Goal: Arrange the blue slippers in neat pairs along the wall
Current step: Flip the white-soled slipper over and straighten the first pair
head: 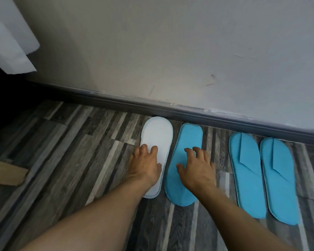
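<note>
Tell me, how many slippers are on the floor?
4. A white-looking slipper under the left hand, a blue slipper under the right hand, and a blue pair on the right.

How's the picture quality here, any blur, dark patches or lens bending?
Head view: soft overall, with the forearms at the bottom edge blurriest. The skirting board bows from wide-angle distortion. The left corner is nearly black, while the wall is evenly lit without glare. Both hands and the blue slippers stay readable.

Floor (pixel 65 160) left free; skirting (pixel 188 110) blocks behind slippers (pixel 261 174).
</note>
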